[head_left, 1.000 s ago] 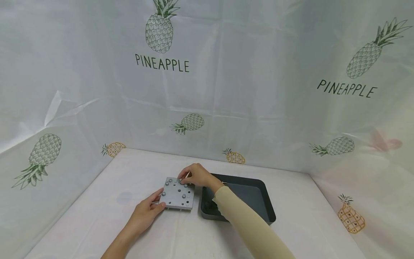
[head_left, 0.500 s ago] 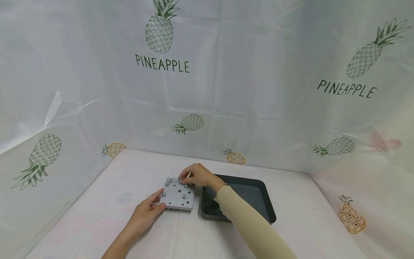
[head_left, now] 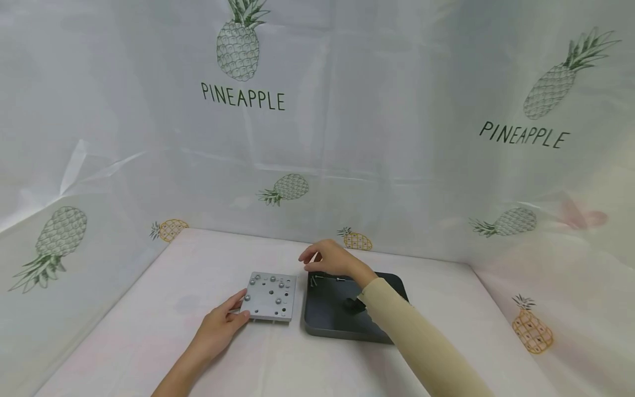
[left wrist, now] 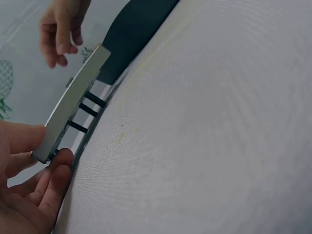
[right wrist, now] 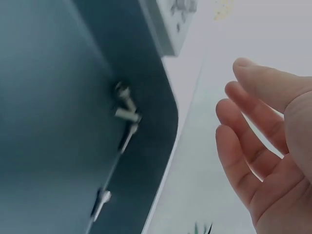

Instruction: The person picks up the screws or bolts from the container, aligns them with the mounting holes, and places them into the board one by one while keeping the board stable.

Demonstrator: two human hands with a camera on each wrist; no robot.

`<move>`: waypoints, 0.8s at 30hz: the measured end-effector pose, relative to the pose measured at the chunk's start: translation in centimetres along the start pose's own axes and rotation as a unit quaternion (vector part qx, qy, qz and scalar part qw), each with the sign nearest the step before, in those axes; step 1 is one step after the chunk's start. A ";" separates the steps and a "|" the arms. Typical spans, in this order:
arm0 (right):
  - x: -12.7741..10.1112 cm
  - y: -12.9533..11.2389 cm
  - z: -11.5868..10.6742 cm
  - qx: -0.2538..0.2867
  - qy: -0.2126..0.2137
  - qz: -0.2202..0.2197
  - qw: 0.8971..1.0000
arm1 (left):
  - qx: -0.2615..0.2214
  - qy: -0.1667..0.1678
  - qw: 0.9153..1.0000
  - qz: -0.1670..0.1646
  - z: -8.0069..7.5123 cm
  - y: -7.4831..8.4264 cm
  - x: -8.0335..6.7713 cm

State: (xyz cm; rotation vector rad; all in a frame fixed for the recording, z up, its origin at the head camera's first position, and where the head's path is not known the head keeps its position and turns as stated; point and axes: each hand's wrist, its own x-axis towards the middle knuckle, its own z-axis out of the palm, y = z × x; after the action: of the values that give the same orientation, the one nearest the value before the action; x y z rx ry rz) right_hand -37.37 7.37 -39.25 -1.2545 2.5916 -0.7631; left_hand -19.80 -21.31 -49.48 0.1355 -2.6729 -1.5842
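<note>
1. The left hand (head_left: 215, 331) lies on the table (head_left: 149, 331) at the near left corner of the plate (head_left: 270, 296). Its fingertips and thumb pinch that corner: the wrist view shows the thumb on top of the edge and a finger (left wrist: 58, 168) under it.
2. The plate is a grey metal square, just ahead and to the right of the left hand. It stands a little off the table on short dark legs (left wrist: 87, 109). Several screws (head_left: 280, 285) sit in holes on its top.
3. The right hand (head_left: 332, 258) hovers over the far left corner of the tray (head_left: 347, 328), well ahead and to the right of the left hand. Its fingers are relaxed and slightly apart, holding nothing; the wrist view shows the bare palm and loosely bent fingers (right wrist: 253, 146).
4. The tray is dark and shallow, just right of the plate, its left rim running close beside the plate's right edge. Loose screws (right wrist: 124, 114) lie in its far left corner, below the right hand's fingers.
5. A beige sleeve (head_left: 416, 347) covers the right forearm, which crosses over the tray.
6. White sheets printed with pineapples (head_left: 238, 49) stand behind and to both sides of the table.
</note>
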 end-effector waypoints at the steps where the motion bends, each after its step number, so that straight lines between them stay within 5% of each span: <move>1: -0.3 0.3 -0.1 -0.001 0.000 -0.001 1.000 | 0.000 0.000 1.000 0.000 0.0 0.0 0.0; 10: -2.5 2.4 0.2 -0.039 -0.024 -0.002 0.999 | 0.003 0.002 1.000 0.010 0.0 0.0 -0.1; 24: -1.9 3.7 2.9 -0.078 -0.042 -0.026 0.996 | -0.011 0.000 1.000 0.004 -0.1 -0.1 -0.1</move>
State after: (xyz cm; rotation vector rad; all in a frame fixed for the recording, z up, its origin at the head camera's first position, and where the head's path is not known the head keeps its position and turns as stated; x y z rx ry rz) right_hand -37.67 9.67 -43.73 -1.3712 2.6022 -0.5114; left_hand -19.68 -21.39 -49.52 0.1245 -2.6529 -1.6100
